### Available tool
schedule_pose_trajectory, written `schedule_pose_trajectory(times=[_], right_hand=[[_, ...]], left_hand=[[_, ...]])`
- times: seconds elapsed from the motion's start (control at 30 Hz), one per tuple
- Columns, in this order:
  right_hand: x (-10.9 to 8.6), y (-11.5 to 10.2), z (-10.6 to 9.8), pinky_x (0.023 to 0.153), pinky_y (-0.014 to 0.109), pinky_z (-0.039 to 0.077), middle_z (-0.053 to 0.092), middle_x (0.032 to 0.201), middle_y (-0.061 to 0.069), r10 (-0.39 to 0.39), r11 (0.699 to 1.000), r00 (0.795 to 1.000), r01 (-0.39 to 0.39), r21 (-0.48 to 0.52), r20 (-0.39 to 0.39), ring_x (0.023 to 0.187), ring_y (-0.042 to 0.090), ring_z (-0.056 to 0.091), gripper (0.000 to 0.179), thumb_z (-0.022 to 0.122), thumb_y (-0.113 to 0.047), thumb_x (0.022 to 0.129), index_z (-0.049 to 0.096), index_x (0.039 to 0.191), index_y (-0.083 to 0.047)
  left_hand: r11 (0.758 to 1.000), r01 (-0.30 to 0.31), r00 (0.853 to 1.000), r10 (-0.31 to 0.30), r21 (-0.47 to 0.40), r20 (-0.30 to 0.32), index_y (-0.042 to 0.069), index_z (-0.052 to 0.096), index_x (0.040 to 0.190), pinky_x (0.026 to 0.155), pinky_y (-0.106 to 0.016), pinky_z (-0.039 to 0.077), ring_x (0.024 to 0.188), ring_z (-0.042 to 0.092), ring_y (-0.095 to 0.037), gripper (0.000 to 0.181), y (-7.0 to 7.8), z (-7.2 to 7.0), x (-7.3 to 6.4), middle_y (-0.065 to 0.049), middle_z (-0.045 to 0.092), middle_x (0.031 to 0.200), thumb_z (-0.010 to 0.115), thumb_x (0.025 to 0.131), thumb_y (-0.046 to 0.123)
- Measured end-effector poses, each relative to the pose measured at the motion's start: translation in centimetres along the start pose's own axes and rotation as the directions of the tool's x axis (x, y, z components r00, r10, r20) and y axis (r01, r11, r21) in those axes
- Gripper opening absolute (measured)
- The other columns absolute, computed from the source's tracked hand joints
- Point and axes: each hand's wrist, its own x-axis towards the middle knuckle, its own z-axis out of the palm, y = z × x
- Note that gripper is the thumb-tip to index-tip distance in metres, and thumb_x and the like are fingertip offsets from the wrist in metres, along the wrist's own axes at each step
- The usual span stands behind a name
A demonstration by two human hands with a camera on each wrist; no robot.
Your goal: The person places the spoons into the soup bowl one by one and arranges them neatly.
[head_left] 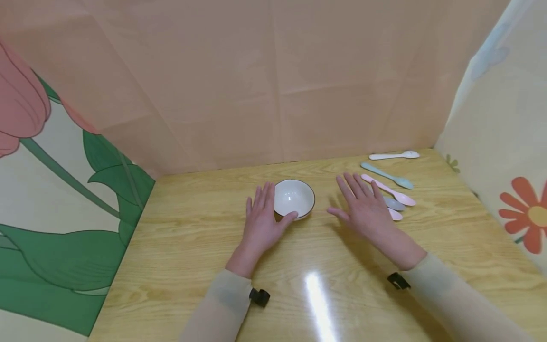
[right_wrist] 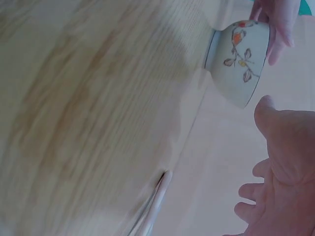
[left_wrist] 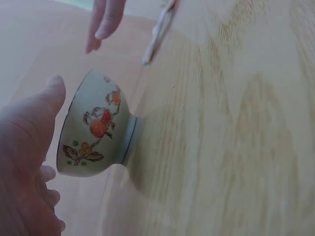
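Observation:
A white bowl [head_left: 294, 198] with a dark rim stands upright on the wooden table. Its outside shows painted red fruit and leaves in the left wrist view. At its left side is my left hand [head_left: 261, 223], fingers extended and thumb spread over the near rim in the head view. To the right of the bowl, my right hand [head_left: 367, 209] hovers over the table with fingers stretched out and nothing in them. It partly covers several spoons, among them a pink spoon [head_left: 401, 197] and a grey spoon [head_left: 394, 204].
Further back at the right lie a blue-green spoon [head_left: 386, 175] and a white spoon [head_left: 395, 156]. A plain pinkish cloth [head_left: 273, 85] hangs behind the table [head_left: 179, 266]. Flower-patterned panels [head_left: 523, 142] border it left and right.

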Motion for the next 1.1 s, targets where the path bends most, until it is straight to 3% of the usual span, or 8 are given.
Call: schedule_pose_trajectory(times=[0.3, 0.43, 0.57, 0.87, 1.1], right_hand=[[-0.7, 2.0, -0.2, 0.125, 0.077, 0.019, 0.033, 0.175, 0.026, 0.035, 0.999, 0.999, -0.035, 0.026, 0.017, 0.162, 0.048, 0.028, 0.094, 0.071, -0.054, 0.105, 0.029, 0.174, -0.004], [-1.1, 3.1, 0.1, 0.124, 0.077, 0.021, 0.035, 0.173, 0.028, 0.033, 0.999, 0.999, -0.032, 0.023, -0.015, 0.159, 0.05, 0.031, 0.095, 0.075, -0.052, 0.103, 0.033, 0.172, -0.003], [-1.5, 4.0, 0.3, 0.12, 0.079, 0.025, 0.039, 0.169, 0.03, 0.027, 0.999, 0.998, -0.026, 0.019, -0.048, 0.157, 0.052, 0.034, 0.094, 0.079, -0.049, 0.101, 0.038, 0.169, 0.0], [-2.2, 5.1, -0.1, 0.119, 0.079, 0.025, 0.037, 0.171, 0.029, 0.076, 0.996, 0.997, -0.076, 0.039, 0.007, 0.157, 0.053, 0.031, 0.093, 0.074, -0.05, 0.105, 0.033, 0.172, -0.001], [-2.5, 5.9, 0.0, 0.117, 0.079, 0.029, 0.044, 0.166, 0.03, 0.052, 0.998, 0.997, -0.051, 0.036, -0.047, 0.153, 0.053, 0.038, 0.093, 0.08, -0.047, 0.1, 0.038, 0.17, -0.002]], left_hand=[[0.993, 0.022, 1.0, -0.024, -0.118, -0.015, 0.01, 0.013, 0.178, 0.134, -0.061, 0.008, 0.168, 0.015, -0.038, 0.112, -0.3, 1.1, 0.4, -0.01, 0.015, 0.184, 0.068, 0.101, 0.071], [0.987, 0.032, 0.999, -0.035, -0.156, -0.016, 0.01, 0.013, 0.178, 0.134, -0.06, 0.008, 0.168, 0.015, -0.038, 0.112, -0.4, 1.4, 0.4, -0.013, 0.017, 0.183, 0.069, 0.101, 0.069], [0.983, 0.053, 0.998, -0.055, -0.173, -0.006, 0.011, 0.011, 0.178, 0.135, -0.057, 0.007, 0.169, 0.014, -0.035, 0.114, -0.5, 1.5, 0.4, -0.015, 0.017, 0.183, 0.069, 0.1, 0.07], [0.979, 0.069, 0.998, -0.07, -0.192, 0.005, 0.005, 0.012, 0.176, 0.134, -0.06, 0.007, 0.168, 0.017, -0.036, 0.121, -0.6, 1.8, 0.5, -0.02, 0.022, 0.181, 0.073, 0.096, 0.072], [0.978, 0.067, 0.998, -0.067, -0.197, 0.007, 0.007, 0.012, 0.176, 0.134, -0.059, 0.007, 0.167, 0.019, -0.036, 0.124, -0.6, 2.0, 0.4, -0.022, 0.024, 0.179, 0.076, 0.093, 0.074]])
